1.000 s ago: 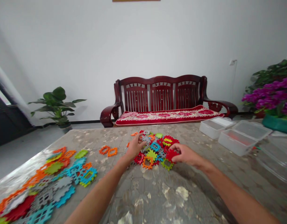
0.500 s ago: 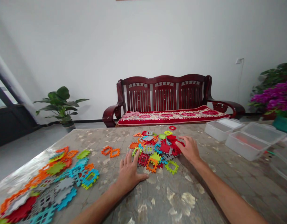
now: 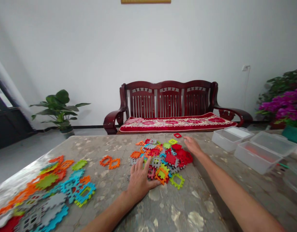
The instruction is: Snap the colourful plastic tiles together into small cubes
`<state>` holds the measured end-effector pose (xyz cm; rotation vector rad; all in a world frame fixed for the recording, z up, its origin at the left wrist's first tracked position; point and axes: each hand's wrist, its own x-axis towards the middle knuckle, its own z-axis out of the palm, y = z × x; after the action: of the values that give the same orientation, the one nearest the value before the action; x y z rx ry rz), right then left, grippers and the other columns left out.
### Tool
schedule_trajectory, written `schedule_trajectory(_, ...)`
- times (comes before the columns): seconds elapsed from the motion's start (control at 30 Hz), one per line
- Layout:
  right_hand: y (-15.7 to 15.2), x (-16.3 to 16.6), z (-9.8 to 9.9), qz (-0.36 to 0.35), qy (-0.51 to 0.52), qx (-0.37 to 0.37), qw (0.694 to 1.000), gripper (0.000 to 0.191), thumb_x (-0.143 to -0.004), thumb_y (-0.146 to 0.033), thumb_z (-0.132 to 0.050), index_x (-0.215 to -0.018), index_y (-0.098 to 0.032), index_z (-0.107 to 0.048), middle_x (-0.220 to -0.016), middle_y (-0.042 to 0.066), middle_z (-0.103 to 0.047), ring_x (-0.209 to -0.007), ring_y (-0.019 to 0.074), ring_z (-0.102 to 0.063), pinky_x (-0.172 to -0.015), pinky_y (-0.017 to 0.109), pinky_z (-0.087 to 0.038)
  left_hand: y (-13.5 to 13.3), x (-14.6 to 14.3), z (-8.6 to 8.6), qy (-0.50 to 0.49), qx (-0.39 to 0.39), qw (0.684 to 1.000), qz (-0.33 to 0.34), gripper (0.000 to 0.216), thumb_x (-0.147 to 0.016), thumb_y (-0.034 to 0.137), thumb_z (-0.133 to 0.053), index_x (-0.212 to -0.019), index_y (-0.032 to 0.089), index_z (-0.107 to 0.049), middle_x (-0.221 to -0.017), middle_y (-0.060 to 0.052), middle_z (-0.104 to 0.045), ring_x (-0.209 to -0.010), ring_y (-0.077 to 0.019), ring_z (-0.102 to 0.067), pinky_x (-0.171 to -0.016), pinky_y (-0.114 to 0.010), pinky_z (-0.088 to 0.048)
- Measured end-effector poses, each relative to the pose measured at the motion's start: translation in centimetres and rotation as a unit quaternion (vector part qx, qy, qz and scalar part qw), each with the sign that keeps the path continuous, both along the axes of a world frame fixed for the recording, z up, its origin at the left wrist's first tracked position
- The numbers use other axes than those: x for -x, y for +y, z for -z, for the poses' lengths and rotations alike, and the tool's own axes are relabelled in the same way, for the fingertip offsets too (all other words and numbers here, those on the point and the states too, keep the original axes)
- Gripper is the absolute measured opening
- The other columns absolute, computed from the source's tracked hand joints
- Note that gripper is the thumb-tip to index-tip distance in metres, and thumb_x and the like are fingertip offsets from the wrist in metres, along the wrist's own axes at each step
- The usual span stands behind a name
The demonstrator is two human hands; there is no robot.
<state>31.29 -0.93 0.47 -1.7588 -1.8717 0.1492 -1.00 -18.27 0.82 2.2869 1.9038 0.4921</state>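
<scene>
A heap of flat, notched plastic building pieces [image 3: 156,153] in red, grey, orange, green and blue lies mid-table. My left hand [image 3: 140,177] rests at the heap's near left edge, its fingers spread over a few pieces and the thumb pointing right. Beyond the heap's right side is my right hand [image 3: 192,145], fingers stretched forward, with nothing visible in it. A red ring-shaped piece [image 3: 177,135] lies just left of its fingertips, apart from the heap. Near the heap's front sits a green frame piece [image 3: 177,181].
On the left a second spread of similar pieces [image 3: 54,199] covers the table. Two orange frame pieces [image 3: 110,162] lie between the groups. Clear plastic boxes [image 3: 258,156] stand at the right, near purple flowers [image 3: 287,104]. A wooden bench [image 3: 169,96] is behind the table.
My right hand has moved from the red pieces to the far right of the heap, towards the red ring-shaped piece. My left hand has shifted slightly right against the heap. The view has tilted up a little.
</scene>
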Motion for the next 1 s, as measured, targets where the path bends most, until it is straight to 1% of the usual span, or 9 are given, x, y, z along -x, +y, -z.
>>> schedule_trajectory(0.1,2.8,1.1,-0.3,-0.038,-0.030,0.017,0.999,0.046,-0.087,-0.014,-0.041,-0.123,-0.020,-0.068,-0.137,0.009,-0.063,-0.132,0.0220,-0.052,-0.114,0.036,-0.035,0.5,-0.2,-0.1,0.001,0.009,1.000,0.022,0.097,-0.072,0.063,-0.072,-0.156,0.027,-0.037,-0.161,-0.016,-0.037,-0.149,-0.0370,-0.029,-0.120,-0.054,-0.021)
schedule_trajectory(0.23,5.4,2.3,-0.2,-0.067,-0.067,0.036,0.995,0.049,-0.082,-0.009,-0.047,-0.125,-0.020,-0.067,-0.139,0.010,-0.063,-0.134,0.0246,-0.051,-0.115,0.041,-0.032,0.6,-0.1,-0.4,-0.005,0.030,0.999,0.036,0.100,-0.072,0.061,-0.073,-0.157,0.026,-0.035,-0.162,-0.016,-0.034,-0.150,-0.0384,-0.028,-0.121,-0.055,-0.020)
schedule_trajectory(0.37,6.3,2.5,-0.1,-0.087,-0.101,0.063,0.989,0.045,-0.080,-0.009,-0.053,-0.120,-0.019,-0.069,-0.126,0.011,-0.071,-0.122,0.0248,-0.059,-0.108,0.038,-0.038,0.5,0.1,-0.4,-0.013,0.034,0.998,0.051,0.101,-0.070,0.062,-0.074,-0.157,0.028,-0.036,-0.163,-0.014,-0.033,-0.149,-0.0390,-0.027,-0.121,-0.056,-0.020)
schedule_trajectory(0.5,5.4,2.0,-0.3,-0.090,-0.131,0.070,0.985,0.037,-0.081,-0.008,-0.053,-0.109,-0.021,-0.073,-0.118,0.012,-0.073,-0.110,0.0268,-0.064,-0.098,0.038,-0.043,0.4,0.1,-0.3,-0.014,0.034,0.998,0.051,0.099,-0.071,0.061,-0.074,-0.157,0.028,-0.036,-0.163,-0.013,-0.033,-0.150,-0.0382,-0.027,-0.122,-0.055,-0.020)
schedule_trajectory(0.67,2.9,0.7,-1.0,-0.086,-0.153,0.050,0.983,0.030,-0.081,-0.007,-0.054,-0.099,-0.020,-0.074,-0.112,0.014,-0.073,-0.113,0.0296,-0.062,-0.098,0.041,-0.043,0.4,0.0,-0.2,-0.005,0.023,0.999,0.047,0.094,-0.075,0.059,-0.071,-0.156,0.027,-0.037,-0.163,-0.012,-0.034,-0.150,-0.0360,-0.028,-0.122,-0.053,-0.022)
schedule_trajectory(0.73,1.8,0.2,-1.6,-0.085,-0.152,0.044,0.984,0.032,-0.081,-0.006,-0.053,-0.101,-0.020,-0.074,-0.110,0.013,-0.074,-0.111,0.0287,-0.062,-0.098,0.040,-0.044,0.4,-0.1,-0.3,0.003,0.018,0.999,0.042,0.085,-0.081,0.056,-0.066,-0.156,0.027,-0.036,-0.163,-0.012,-0.035,-0.150,-0.0338,-0.028,-0.122,-0.051,-0.022)
schedule_trajectory(0.83,0.3,-0.2,-2.6,-0.097,-0.141,0.024,0.985,0.037,-0.086,-0.011,-0.049,-0.113,-0.021,-0.072,-0.116,0.010,-0.073,-0.111,0.0256,-0.063,-0.099,0.037,-0.045,0.5,-0.3,-0.4,0.012,0.012,0.999,0.037,0.078,-0.087,0.051,-0.060,-0.157,0.025,-0.035,-0.162,-0.012,-0.036,-0.151,-0.0316,-0.028,-0.123,-0.049,-0.023)
schedule_trajectory(0.93,-1.0,-0.1,-2.9,-0.163,-0.066,-0.008,0.984,0.034,-0.086,-0.020,-0.053,-0.114,-0.023,-0.073,-0.116,0.008,-0.073,-0.109,0.0238,-0.064,-0.099,0.035,-0.047,0.9,-0.4,-0.3,0.012,0.004,0.999,0.035,0.078,-0.088,0.050,-0.058,-0.157,0.023,-0.034,-0.162,-0.013,-0.037,-0.150,-0.0314,-0.029,-0.122,-0.048,-0.025)
schedule_trajectory(1.0,-1.9,0.2,-2.3,-0.174,0.026,-0.025,0.984,0.032,-0.083,-0.025,-0.057,-0.109,-0.023,-0.075,-0.114,0.008,-0.073,-0.108,0.0250,-0.065,-0.099,0.038,-0.048,1.3,-0.5,-0.3,0.008,-0.001,0.999,0.037,0.079,-0.089,0.051,-0.058,-0.157,0.022,-0.033,-0.162,-0.015,-0.036,-0.150,-0.0316,-0.030,-0.121,-0.048,-0.026)
